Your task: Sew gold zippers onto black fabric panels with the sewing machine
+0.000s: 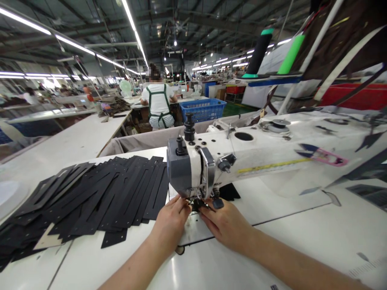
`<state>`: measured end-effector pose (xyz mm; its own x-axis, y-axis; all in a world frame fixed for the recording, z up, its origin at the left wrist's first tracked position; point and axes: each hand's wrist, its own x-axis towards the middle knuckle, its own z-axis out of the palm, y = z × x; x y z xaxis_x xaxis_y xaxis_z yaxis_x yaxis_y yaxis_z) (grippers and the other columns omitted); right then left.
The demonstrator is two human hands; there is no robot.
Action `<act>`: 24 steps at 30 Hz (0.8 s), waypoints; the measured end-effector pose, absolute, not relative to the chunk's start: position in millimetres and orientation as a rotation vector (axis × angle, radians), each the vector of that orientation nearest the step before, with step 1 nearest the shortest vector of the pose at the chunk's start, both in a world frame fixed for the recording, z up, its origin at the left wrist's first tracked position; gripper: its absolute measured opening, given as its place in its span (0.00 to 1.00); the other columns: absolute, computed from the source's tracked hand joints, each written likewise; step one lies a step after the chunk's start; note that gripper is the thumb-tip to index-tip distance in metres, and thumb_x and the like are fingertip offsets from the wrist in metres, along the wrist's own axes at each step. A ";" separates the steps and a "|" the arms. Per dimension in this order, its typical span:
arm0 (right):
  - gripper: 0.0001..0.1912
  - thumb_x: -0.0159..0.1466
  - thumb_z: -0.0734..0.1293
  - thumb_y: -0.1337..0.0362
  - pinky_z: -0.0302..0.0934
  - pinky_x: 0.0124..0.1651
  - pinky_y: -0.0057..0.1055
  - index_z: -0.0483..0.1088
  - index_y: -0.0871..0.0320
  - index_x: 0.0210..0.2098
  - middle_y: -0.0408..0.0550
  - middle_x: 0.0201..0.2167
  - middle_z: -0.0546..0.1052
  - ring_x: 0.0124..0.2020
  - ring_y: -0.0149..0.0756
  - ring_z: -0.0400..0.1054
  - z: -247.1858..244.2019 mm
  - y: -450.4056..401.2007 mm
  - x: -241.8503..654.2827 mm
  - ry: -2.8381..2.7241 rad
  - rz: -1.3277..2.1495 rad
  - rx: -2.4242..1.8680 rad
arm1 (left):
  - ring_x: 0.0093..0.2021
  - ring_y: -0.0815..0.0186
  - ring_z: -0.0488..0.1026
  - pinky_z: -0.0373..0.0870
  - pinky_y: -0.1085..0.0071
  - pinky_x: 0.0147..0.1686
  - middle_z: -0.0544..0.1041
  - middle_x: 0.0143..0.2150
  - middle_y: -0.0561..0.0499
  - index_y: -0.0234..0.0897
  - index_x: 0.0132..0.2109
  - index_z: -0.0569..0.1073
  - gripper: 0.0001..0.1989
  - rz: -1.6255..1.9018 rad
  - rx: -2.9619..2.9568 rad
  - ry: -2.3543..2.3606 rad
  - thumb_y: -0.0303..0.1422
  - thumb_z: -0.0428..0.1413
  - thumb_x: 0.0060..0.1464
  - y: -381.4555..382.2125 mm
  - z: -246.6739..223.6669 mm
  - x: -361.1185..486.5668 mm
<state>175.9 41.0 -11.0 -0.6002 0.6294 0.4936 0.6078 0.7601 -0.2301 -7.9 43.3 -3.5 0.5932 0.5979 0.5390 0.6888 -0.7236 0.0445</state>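
Both hands are close together at the needle area of a white and grey sewing machine (179, 169). A black flat piece (229, 192) lies under the presser foot, and its far end shows behind my right hand. My left hand (172, 221) is closed, its fingertips pinching the piece's edge just left of the foot. On the other side, my right hand (226, 223) holds the piece with its fingers bent by the foot. Fingertips and foot hide most of the piece. Left of the machine lies a spread pile of black slotted strips (121, 193).
Pink-handled snips (331, 156) and a yellow measuring tape (272, 165) are on the machine arm. Black (258, 52) and green thread cones (292, 54) stand above. Beyond the table are a blue basket (202, 108) and a person in a green apron (159, 100).
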 end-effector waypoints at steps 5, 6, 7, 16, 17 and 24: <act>0.11 0.61 0.59 0.69 0.61 0.45 0.37 0.67 0.60 0.42 0.53 0.41 0.72 0.42 0.40 0.64 -12.2 52.4 189.7 -2.399 -0.003 -0.924 | 0.36 0.66 0.71 0.73 0.68 0.37 0.73 0.34 0.47 0.34 0.34 0.71 0.08 -0.823 -2.638 -1.086 0.25 0.48 0.57 47.1 -3.7 -12.6; 0.11 0.60 0.60 0.69 0.60 0.46 0.39 0.67 0.61 0.42 0.54 0.41 0.71 0.43 0.41 0.64 -9.7 55.9 197.1 -2.408 -0.071 -0.991 | 0.35 0.66 0.71 0.73 0.67 0.37 0.73 0.33 0.48 0.34 0.34 0.71 0.08 -0.820 -2.633 -1.087 0.25 0.48 0.57 46.5 -1.8 -13.3; 0.11 0.59 0.60 0.69 0.60 0.46 0.41 0.67 0.62 0.42 0.56 0.41 0.71 0.44 0.43 0.63 -6.4 58.2 205.1 -2.407 -0.151 -1.086 | 0.35 0.65 0.72 0.73 0.66 0.38 0.73 0.33 0.48 0.34 0.34 0.71 0.08 -0.815 -2.628 -1.083 0.24 0.48 0.56 44.5 1.1 -13.0; 0.12 0.55 0.57 0.75 0.61 0.32 0.33 0.66 0.61 0.37 0.50 0.29 0.73 0.29 0.39 0.69 -1.5 -41.7 215.6 -2.435 0.206 -1.305 | 0.55 0.56 0.63 0.63 0.56 0.53 0.69 0.53 0.39 0.30 0.52 0.66 0.17 -0.678 -2.910 -0.847 0.26 0.50 0.54 -12.7 12.0 32.9; 0.11 0.57 0.56 0.73 0.60 0.31 0.32 0.66 0.60 0.37 0.49 0.28 0.74 0.29 0.38 0.69 -1.7 -55.1 214.5 -2.371 0.415 -1.326 | 0.55 0.58 0.64 0.63 0.57 0.53 0.69 0.53 0.40 0.31 0.50 0.67 0.16 -0.703 -2.969 -0.873 0.24 0.49 0.54 -14.5 8.8 34.7; 0.26 0.56 0.60 0.43 0.65 0.32 0.31 0.63 0.61 0.39 0.53 0.33 0.74 0.32 0.38 0.72 14.1 -62.7 199.1 -1.120 2.051 -1.146 | 0.46 0.59 0.71 0.65 0.60 0.49 0.77 0.42 0.49 0.39 0.42 0.74 0.11 -1.575 -2.994 -1.992 0.32 0.51 0.53 -19.2 17.3 29.6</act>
<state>199.1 -62.7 14.1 -0.4983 0.7564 -0.4238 -0.0522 -0.5141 -0.8561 29.6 -19.2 17.3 0.2853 0.9443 0.1642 0.3777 -0.2683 0.8862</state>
